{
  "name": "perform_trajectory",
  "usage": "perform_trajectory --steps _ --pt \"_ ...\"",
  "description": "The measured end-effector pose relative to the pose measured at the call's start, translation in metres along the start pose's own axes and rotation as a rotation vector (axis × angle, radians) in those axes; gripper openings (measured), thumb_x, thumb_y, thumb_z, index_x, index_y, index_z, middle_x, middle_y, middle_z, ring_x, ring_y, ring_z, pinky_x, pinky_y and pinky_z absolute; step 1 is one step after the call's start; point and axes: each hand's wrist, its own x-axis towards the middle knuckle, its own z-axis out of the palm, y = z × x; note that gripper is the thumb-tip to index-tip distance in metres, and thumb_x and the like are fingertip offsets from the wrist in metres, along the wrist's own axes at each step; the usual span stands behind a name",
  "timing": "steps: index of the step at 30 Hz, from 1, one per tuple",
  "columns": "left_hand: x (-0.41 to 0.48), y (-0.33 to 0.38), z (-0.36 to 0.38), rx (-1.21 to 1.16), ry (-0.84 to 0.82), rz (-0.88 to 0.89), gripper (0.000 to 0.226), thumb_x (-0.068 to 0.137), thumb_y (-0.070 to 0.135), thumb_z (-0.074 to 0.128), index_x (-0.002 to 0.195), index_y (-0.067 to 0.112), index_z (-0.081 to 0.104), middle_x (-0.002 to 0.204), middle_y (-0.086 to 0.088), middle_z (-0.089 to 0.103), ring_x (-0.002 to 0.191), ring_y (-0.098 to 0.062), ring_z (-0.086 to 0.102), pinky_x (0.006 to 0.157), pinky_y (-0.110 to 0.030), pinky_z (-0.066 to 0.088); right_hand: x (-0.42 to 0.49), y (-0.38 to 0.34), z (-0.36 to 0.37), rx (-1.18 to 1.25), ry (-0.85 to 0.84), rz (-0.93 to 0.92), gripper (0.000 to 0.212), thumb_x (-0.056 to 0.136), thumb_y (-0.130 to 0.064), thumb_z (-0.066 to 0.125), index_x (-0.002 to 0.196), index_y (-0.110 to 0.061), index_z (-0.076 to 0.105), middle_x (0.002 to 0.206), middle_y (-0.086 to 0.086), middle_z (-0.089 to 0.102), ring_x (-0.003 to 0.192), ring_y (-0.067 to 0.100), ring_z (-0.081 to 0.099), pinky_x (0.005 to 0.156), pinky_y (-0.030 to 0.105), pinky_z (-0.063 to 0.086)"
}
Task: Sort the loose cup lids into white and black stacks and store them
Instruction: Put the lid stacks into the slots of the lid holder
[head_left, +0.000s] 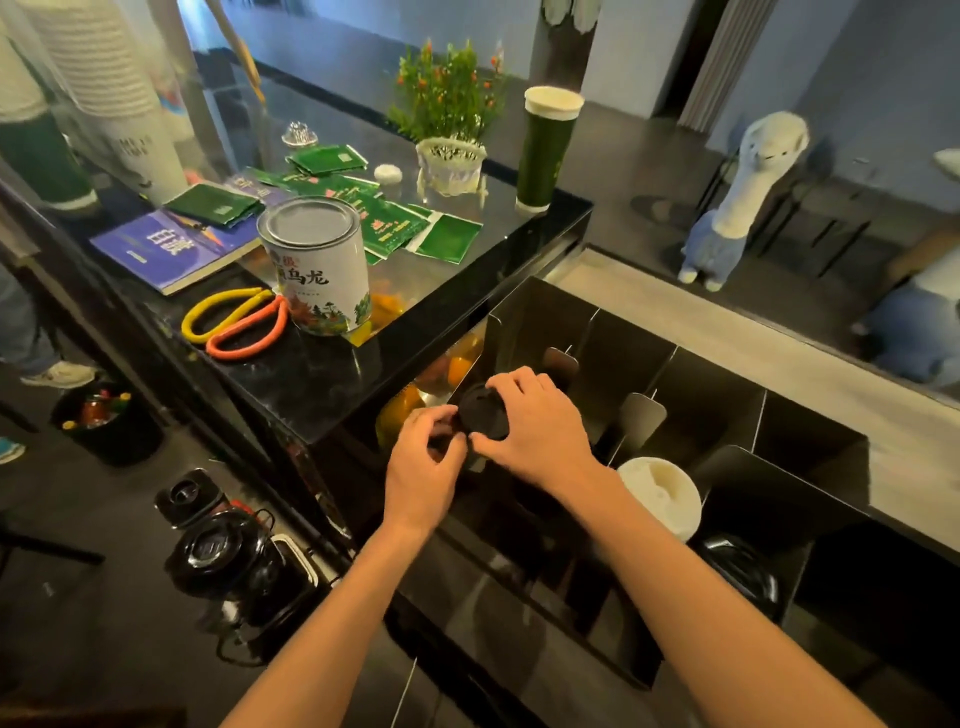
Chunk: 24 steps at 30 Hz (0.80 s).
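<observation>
Black lids (482, 415) are sitting stacked between both hands above the rack's (727, 400) left end. The right hand (535, 415) is gripping them from the right, and the left hand (423, 452) is pinching their left edge. White lids (660, 493) are lying further right.

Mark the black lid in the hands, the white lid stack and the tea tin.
black lid (482, 414): head view, top face.
white lid stack (658, 491): head view, top lid.
tea tin (319, 280): head view, printed side.
</observation>
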Motion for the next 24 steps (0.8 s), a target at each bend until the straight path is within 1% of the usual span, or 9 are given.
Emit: perform_trajectory --steps 4,6,8,10,13,15,17,21,24 --pt "-0.005 -0.006 0.010 0.184 0.009 0.096 0.037 0.097 0.013 0.066 0.133 0.017 0.062 0.138 0.008 0.054 0.118 -0.003 0.056 0.094 -0.019 0.050 0.020 -0.002 -0.004 -0.127 -0.175 -0.009 0.064 0.083 -0.054 0.069 0.135 -0.022 0.047 0.127 0.004 0.053 0.111 0.022 0.057 0.090 0.037 0.053" --pt "-0.010 -0.008 0.013 0.233 0.022 0.122 0.036 0.096 0.012 0.066 0.131 0.017 0.064 0.138 0.007 0.055 0.123 -0.001 0.050 0.099 -0.020 0.047 0.028 -0.004 -0.004 -0.199 -0.286 -0.016 0.067 0.084 -0.052 0.070 0.137 -0.020 0.045 0.125 0.007 0.053 0.105 0.025 0.061 0.085 0.040 0.056" --pt "-0.014 -0.008 0.016 0.275 0.024 0.159 0.034 0.095 0.010 0.067 0.128 0.017 0.066 0.135 0.006 0.058 0.125 0.004 0.044 0.104 -0.019 0.042 0.036 -0.006 -0.003 -0.290 -0.394 -0.058 0.063 0.085 -0.049 0.070 0.136 -0.019 0.049 0.118 0.008 0.054 0.101 0.025 0.062 0.083 0.040 0.056" --pt "-0.016 -0.010 0.018 0.305 0.013 0.180 0.036 0.093 0.008 0.068 0.128 0.016 0.066 0.134 0.004 0.060 0.127 0.002 0.044 0.108 -0.026 0.044 0.041 -0.010 -0.003 -0.337 -0.465 -0.087 0.053 0.088 -0.044 0.068 0.131 -0.017 0.054 0.112 0.007 0.056 0.099 0.025 0.063 0.086 0.040 0.056" --pt "-0.016 -0.005 0.018 0.358 -0.041 0.145 0.043 0.094 0.005 0.065 0.136 0.015 0.061 0.140 0.004 0.058 0.129 -0.008 0.053 0.106 -0.027 0.047 0.050 -0.015 0.001 -0.392 -0.526 -0.100 0.037 0.093 -0.033 0.063 0.126 -0.016 0.056 0.115 0.008 0.063 0.103 0.026 0.064 0.091 0.041 0.055" --pt "-0.014 -0.003 0.019 0.419 -0.105 0.119 0.046 0.096 0.006 0.062 0.141 0.015 0.055 0.143 0.003 0.055 0.123 -0.014 0.059 0.099 -0.024 0.048 0.053 -0.018 0.008 -0.442 -0.582 -0.103 0.030 0.095 -0.027 0.060 0.123 -0.015 0.058 0.117 0.007 0.064 0.104 0.027 0.064 0.086 0.038 0.054" --pt "-0.014 0.000 0.019 0.453 -0.166 0.095 0.049 0.097 0.006 0.061 0.144 0.013 0.051 0.145 -0.002 0.053 0.123 -0.019 0.061 0.100 -0.026 0.049 0.055 -0.022 0.013 -0.453 -0.634 -0.087 0.027 0.097 -0.021 0.058 0.123 -0.013 0.060 0.119 0.008 0.064 0.106 0.027 0.064 0.081 0.037 0.051" --pt "-0.014 -0.001 0.019 0.421 -0.224 0.032 0.052 0.097 0.005 0.060 0.147 0.012 0.047 0.145 -0.005 0.053 0.128 -0.021 0.058 0.105 -0.025 0.046 0.054 -0.023 0.012 -0.479 -0.652 -0.128 0.029 0.099 -0.020 0.057 0.127 -0.014 0.059 0.120 0.007 0.062 0.106 0.026 0.063 0.079 0.035 0.049" --pt "-0.013 0.001 0.020 0.359 -0.230 -0.023 0.051 0.099 0.006 0.058 0.147 0.016 0.047 0.146 -0.002 0.053 0.126 -0.018 0.060 0.097 -0.018 0.046 0.049 -0.016 0.001 -0.392 -0.481 -0.125 0.027 0.096 -0.020 0.058 0.123 -0.017 0.061 0.113 0.004 0.059 0.098 0.024 0.064 0.080 0.036 0.054"
